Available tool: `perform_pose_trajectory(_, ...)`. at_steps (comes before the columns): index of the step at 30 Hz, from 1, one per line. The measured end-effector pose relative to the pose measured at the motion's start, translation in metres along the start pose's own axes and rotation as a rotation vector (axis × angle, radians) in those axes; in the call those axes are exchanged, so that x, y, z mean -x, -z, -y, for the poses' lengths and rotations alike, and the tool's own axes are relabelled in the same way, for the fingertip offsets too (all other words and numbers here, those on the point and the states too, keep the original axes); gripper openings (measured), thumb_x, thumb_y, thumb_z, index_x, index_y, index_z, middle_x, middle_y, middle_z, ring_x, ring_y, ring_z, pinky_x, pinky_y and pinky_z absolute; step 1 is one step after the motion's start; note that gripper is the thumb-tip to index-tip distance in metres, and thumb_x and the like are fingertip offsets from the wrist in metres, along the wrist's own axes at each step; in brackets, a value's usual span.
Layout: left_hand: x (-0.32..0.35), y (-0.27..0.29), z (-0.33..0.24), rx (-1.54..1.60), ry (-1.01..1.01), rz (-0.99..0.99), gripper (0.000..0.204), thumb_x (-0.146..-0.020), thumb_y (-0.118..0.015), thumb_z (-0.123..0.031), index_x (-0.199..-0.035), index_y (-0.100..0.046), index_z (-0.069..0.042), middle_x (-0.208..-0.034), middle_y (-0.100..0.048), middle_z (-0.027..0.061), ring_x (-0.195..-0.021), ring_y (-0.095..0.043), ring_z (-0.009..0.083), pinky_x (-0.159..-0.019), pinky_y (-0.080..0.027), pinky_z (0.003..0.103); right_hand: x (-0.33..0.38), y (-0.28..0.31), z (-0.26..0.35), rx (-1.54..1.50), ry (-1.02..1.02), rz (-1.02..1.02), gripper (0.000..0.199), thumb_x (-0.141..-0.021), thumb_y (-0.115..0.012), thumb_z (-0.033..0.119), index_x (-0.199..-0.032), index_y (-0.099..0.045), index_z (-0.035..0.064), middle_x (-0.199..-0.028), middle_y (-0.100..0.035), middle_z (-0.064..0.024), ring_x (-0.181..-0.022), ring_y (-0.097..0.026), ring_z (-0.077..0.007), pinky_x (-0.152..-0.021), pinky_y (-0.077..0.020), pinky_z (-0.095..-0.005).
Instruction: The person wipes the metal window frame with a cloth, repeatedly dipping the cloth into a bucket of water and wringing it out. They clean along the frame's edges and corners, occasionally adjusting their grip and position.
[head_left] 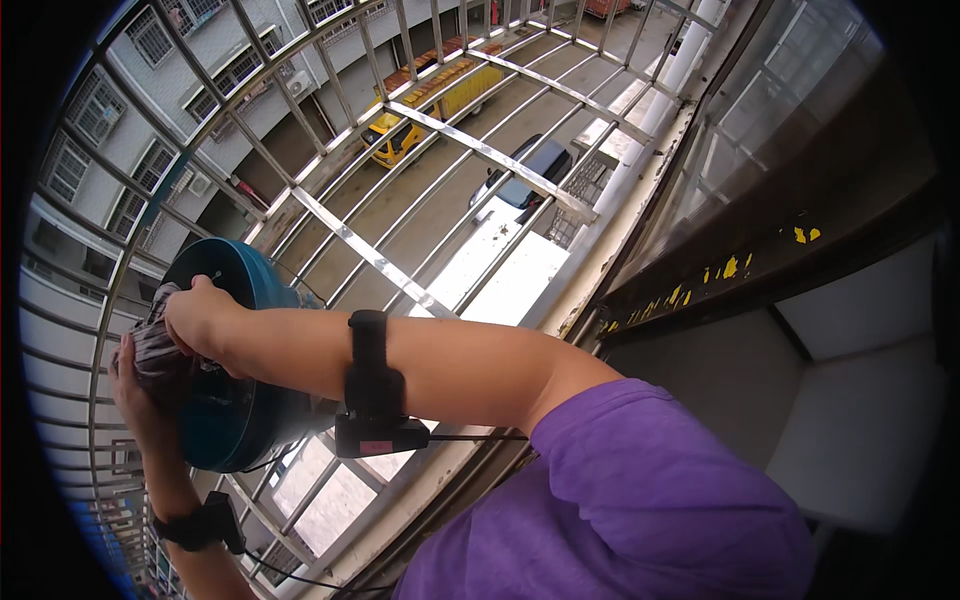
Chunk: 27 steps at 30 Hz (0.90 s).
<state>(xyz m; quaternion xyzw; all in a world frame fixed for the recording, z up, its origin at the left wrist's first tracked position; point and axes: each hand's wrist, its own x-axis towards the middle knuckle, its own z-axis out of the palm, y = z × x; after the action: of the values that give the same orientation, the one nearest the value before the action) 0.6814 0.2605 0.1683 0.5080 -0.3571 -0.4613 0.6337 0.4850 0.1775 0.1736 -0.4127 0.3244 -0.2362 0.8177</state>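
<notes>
My right hand (198, 318) reaches across to the left and closes on a bundle of dark striped cloth (158, 358). My left hand (138, 402) comes up from the lower left and holds the same bundle from beneath and behind. The cloth is pressed against a round blue disc-shaped object (232, 425) that hangs just inside the metal window grille (372, 257). Thin wires run off the disc's edge. Each wrist carries a black strap with a small device, on my right forearm (372, 392) and on my left wrist (196, 524). My purple sleeve (640, 500) fills the lower right.
The grille's bars curve over a street far below with a yellow truck (432, 112), a dark car (524, 175) and a white canopy (505, 275). A grey building (150, 110) stands at left. A dark window frame with flaking yellow paint (735, 265) and a white wall (865, 400) lie to the right.
</notes>
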Motion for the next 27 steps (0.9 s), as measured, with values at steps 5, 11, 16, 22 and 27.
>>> perform_pose_trajectory(5, -0.001, -0.026, -0.001, -0.444, -0.307, 0.023, 0.019, -0.099, -0.053, -0.020, -0.109, -0.055, -0.004, -0.110, -0.054, 0.0098, -0.100, -0.057, 0.0185, -0.090, -0.046, 0.028, 0.005, 0.005, 0.010, -0.284, -0.138, 0.005, 0.076, -0.090, -0.045, 0.056, -0.148, -0.021, 0.0128, -0.153, -0.025, -0.0183, -0.139, -0.027, -0.0393, -0.104, -0.0249, -0.0636)
perform_pose_trajectory(11, 0.023, -0.053, 0.007, -0.304, -0.315, 0.164, 0.021, -0.099, -0.049, -0.021, -0.112, -0.047, -0.004, -0.110, -0.052, 0.0097, -0.103, -0.055, 0.0175, -0.090, -0.047, 0.031, -0.077, -0.003, -0.034, -0.533, 0.010, 0.324, 0.062, -0.089, -0.059, 0.049, -0.137, -0.049, 0.0104, -0.126, -0.059, -0.0185, -0.109, -0.061, -0.0322, -0.088, -0.0481, -0.0440)
perform_pose_trajectory(16, 0.010, -0.028, 0.010, -0.128, -0.188, -0.086, 0.043, -0.102, -0.042, -0.031, -0.136, -0.042, -0.005, -0.130, -0.050, 0.0134, -0.120, -0.052, 0.0228, -0.102, -0.043, 0.037, -0.064, -0.034, -0.027, -0.046, 0.342, -0.441, 0.021, -0.076, -0.063, 0.009, -0.095, -0.062, -0.0016, -0.094, -0.063, -0.0222, -0.085, -0.063, -0.0380, -0.077, -0.0491, -0.0417)
perform_pose_trajectory(22, 0.001, -0.042, 0.006, 0.124, 0.229, 0.107, 0.058, -0.102, -0.038, -0.043, -0.141, -0.036, 0.000, -0.133, -0.050, 0.0175, -0.120, -0.053, 0.0287, -0.102, -0.043, 0.042, -0.060, -0.043, -0.020, 0.043, 0.615, -0.455, 0.022, -0.072, -0.066, 0.003, -0.092, -0.061, -0.0013, -0.104, -0.056, -0.0196, -0.093, -0.059, -0.0381, -0.083, -0.0474, -0.0420)
perform_pose_trajectory(27, -0.020, 0.034, 0.018, 0.014, -0.012, 0.242, 0.054, -0.102, -0.037, -0.041, -0.139, -0.041, -0.002, -0.135, -0.050, 0.0157, -0.123, -0.051, 0.0265, -0.104, -0.040, 0.040, -0.058, -0.073, -0.030, 0.264, 0.836, -0.417, 0.020, -0.076, -0.064, 0.007, -0.095, -0.061, 0.0017, -0.103, -0.054, -0.0141, -0.094, -0.055, -0.0321, -0.085, -0.0460, -0.0383)
